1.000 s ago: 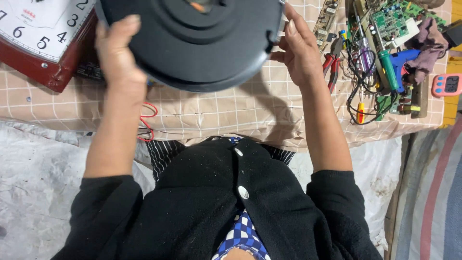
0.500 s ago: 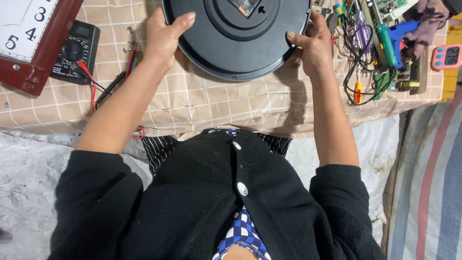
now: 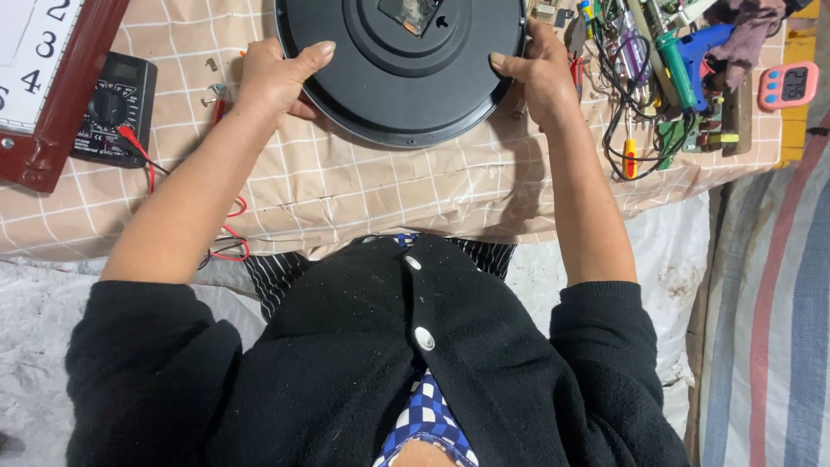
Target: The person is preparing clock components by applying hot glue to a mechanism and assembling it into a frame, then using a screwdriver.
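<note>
- Both hands grip the big round black plastic clock back (image 3: 402,73): left hand (image 3: 275,78) and right hand (image 3: 538,76) on opposite rims.
- It lies face-down on the beige checked tablecloth (image 3: 389,186), ridged rings, small square movement at centre.

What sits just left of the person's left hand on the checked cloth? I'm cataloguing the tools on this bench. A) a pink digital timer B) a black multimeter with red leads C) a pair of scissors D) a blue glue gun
B: the black multimeter with red leads lies on the checked cloth beside the left hand.
</note>
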